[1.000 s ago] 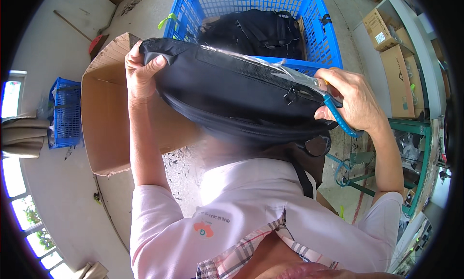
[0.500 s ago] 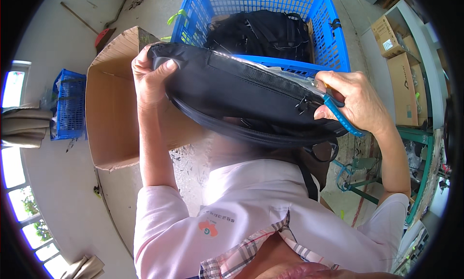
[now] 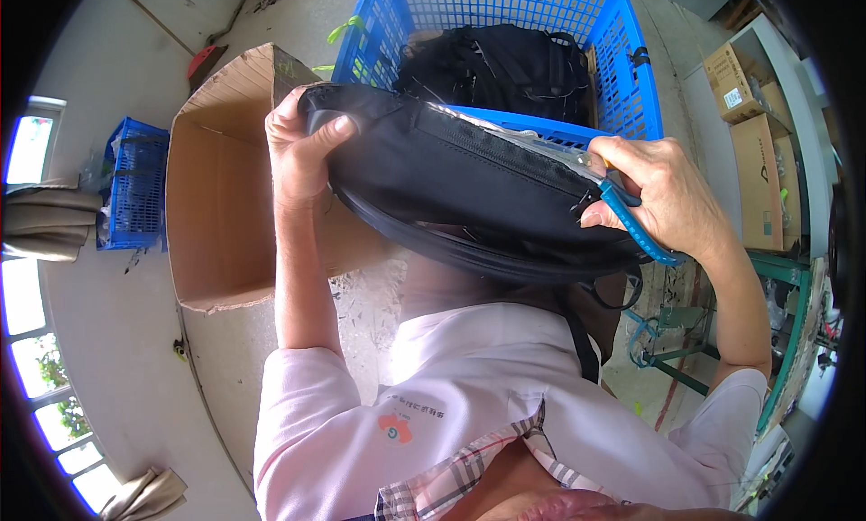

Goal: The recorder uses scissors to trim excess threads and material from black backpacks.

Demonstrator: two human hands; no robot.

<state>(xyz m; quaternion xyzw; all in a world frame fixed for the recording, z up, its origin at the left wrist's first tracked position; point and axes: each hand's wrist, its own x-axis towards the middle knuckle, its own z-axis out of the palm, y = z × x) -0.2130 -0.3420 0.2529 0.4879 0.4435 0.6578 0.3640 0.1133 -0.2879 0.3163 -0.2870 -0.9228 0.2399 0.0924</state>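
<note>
Across the front of my body I hold up a black zippered bag (image 3: 469, 183), its long zipper facing upward and a rounded lower edge toward me. My left hand (image 3: 307, 147) is closed on the bag's left end, thumb on the near face. At the right end, my right hand (image 3: 663, 192) pinches the zipper edge with thumb and fingers. That same hand also keeps a blue curved tool handle (image 3: 636, 225) in its grip; the rest of the tool is hidden by the fingers. A black strap loop (image 3: 622, 291) hangs below the bag's right end.
Beyond the bag stands a blue plastic crate (image 3: 645, 97) with black bags (image 3: 505, 74) inside. An open cardboard box (image 3: 221, 196) is on the left, a smaller blue crate (image 3: 135, 187) by the wall. Cartons (image 3: 762, 183) and a green metal frame (image 3: 780, 268) are at right.
The whole view has shifted slightly. Zipper pulls that hung near my right thumb are now less visible. Both hands keep their hold on the bag.
</note>
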